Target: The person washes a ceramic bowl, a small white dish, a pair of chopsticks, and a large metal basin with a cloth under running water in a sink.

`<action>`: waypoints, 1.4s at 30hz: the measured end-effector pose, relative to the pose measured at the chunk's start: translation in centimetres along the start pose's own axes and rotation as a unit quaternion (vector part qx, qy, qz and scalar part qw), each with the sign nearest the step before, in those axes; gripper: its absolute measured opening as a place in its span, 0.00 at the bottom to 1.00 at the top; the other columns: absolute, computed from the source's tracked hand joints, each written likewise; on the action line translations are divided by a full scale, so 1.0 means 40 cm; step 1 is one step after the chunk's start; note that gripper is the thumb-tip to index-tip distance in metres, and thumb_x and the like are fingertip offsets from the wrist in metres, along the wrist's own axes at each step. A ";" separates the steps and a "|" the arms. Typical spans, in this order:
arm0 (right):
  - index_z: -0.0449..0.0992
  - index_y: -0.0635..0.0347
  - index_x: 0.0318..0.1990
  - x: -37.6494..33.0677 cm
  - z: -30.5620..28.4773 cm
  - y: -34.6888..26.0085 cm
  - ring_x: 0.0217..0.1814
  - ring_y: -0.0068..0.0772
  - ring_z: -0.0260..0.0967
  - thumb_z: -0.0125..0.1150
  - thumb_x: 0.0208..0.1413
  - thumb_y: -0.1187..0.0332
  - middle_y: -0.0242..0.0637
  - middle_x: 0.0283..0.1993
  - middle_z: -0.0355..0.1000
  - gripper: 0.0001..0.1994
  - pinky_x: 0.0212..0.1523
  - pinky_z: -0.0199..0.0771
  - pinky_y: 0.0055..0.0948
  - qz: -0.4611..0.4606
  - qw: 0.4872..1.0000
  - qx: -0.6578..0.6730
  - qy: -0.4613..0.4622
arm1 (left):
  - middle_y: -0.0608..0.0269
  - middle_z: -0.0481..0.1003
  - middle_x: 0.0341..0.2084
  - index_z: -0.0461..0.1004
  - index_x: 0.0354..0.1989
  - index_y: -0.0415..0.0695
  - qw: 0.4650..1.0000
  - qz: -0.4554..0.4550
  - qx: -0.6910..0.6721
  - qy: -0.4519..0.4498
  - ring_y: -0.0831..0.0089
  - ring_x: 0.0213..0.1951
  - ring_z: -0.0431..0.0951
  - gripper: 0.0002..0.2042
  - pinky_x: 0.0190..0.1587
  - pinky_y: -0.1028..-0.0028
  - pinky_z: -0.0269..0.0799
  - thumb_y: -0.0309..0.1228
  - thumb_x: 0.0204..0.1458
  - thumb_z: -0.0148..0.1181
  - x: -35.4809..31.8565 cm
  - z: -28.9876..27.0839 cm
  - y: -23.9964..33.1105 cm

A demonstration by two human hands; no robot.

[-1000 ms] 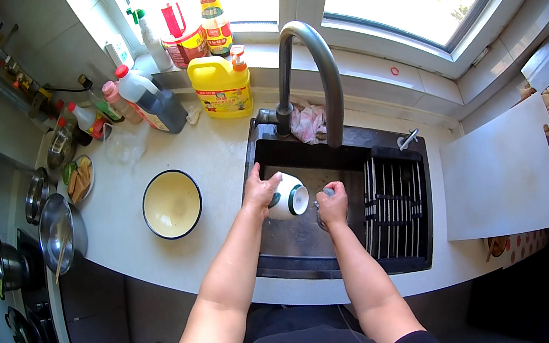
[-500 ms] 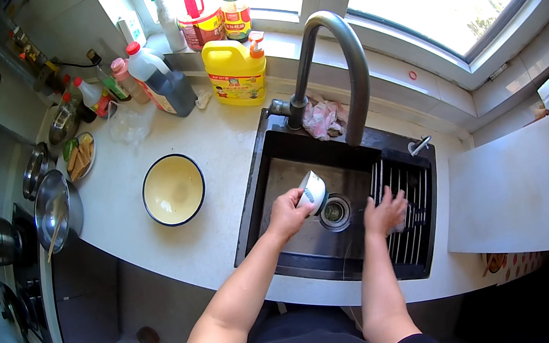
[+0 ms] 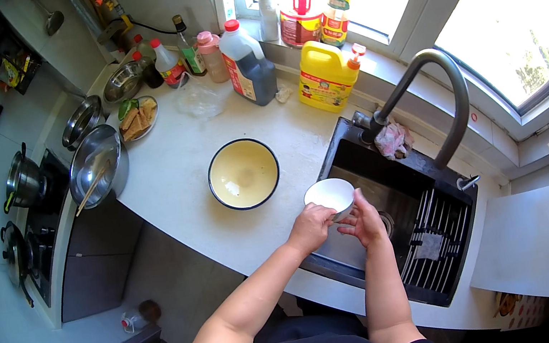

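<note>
A small white bowl (image 3: 329,196) is held over the left edge of the black sink (image 3: 390,170), upright with its white inside showing. My left hand (image 3: 311,228) grips its near left rim, thumb and fingers closed. At the bowl's right side my right hand (image 3: 365,220) has its fingers against the wall, holding it too; the undersides of the fingers are partly hidden. To the left, a larger cream bowl (image 3: 244,174) with a dark rim stands on the white counter (image 3: 176,170). A grey cloth (image 3: 430,246) lies on the drying rack (image 3: 442,261) in the sink.
A dark faucet (image 3: 455,87) arches over the sink, a pink crumpled cloth (image 3: 393,140) at its base. A yellow jug (image 3: 326,83) and dark-liquid jug (image 3: 249,70) line the back. Metal bowls (image 3: 100,168) and a food plate (image 3: 139,119) stand left; a white cutting board (image 3: 529,241) right.
My view has turned left. The small bowl has come from over the sink's middle to its left edge, tipping upright. My right hand has left the rack and joined my left on the bowl.
</note>
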State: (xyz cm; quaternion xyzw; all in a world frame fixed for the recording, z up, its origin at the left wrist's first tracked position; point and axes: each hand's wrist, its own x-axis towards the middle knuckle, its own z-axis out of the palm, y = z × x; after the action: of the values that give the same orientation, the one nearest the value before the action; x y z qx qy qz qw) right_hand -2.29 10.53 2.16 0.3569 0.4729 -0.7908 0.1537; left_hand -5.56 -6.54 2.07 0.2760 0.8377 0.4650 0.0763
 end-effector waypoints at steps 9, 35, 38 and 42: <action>0.62 0.62 0.58 -0.100 0.210 -0.011 0.50 0.46 0.59 0.63 0.30 0.67 0.47 0.48 0.62 0.38 0.54 0.61 0.38 -0.397 0.534 -0.596 0.449 | 0.47 0.62 0.52 0.59 0.56 0.38 0.995 0.064 -0.041 0.068 0.53 0.56 0.60 0.30 0.59 0.64 0.55 0.30 0.43 0.61 -0.013 -0.179 -0.020; 0.65 0.61 0.47 0.130 0.640 0.090 0.40 0.58 0.70 0.54 0.44 0.69 0.56 0.36 0.72 0.19 0.43 0.68 0.47 -0.269 0.713 -0.593 0.259 | 0.41 0.74 0.30 0.61 0.46 0.37 0.933 -0.349 0.064 0.059 0.45 0.35 0.75 0.19 0.40 0.56 0.71 0.36 0.50 0.52 0.013 -0.505 -0.317; 0.64 0.57 0.49 0.134 0.642 0.083 0.38 0.56 0.71 0.58 0.46 0.66 0.53 0.35 0.73 0.20 0.40 0.69 0.47 -0.259 0.673 -0.639 0.266 | 0.43 0.74 0.29 0.60 0.47 0.40 0.939 -0.308 0.047 0.148 0.47 0.33 0.75 0.20 0.38 0.58 0.71 0.36 0.49 0.56 -0.013 -0.523 -0.311; 0.66 0.57 0.48 0.120 0.657 0.082 0.38 0.50 0.70 0.61 0.46 0.64 0.47 0.34 0.70 0.21 0.38 0.70 0.43 -0.358 0.623 -0.610 0.334 | 0.62 0.73 0.18 0.65 0.43 0.42 0.813 -0.346 -0.313 0.347 0.74 0.19 0.75 0.21 0.18 0.74 0.69 0.47 0.51 0.56 -0.092 -0.655 -0.367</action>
State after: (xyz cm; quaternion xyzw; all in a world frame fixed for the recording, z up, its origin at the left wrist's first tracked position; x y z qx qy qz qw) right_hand -14.75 -13.22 4.50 0.2235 0.9561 -0.1404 -0.1274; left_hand -18.30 -33.91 4.11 -0.2508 0.6578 0.7099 0.0185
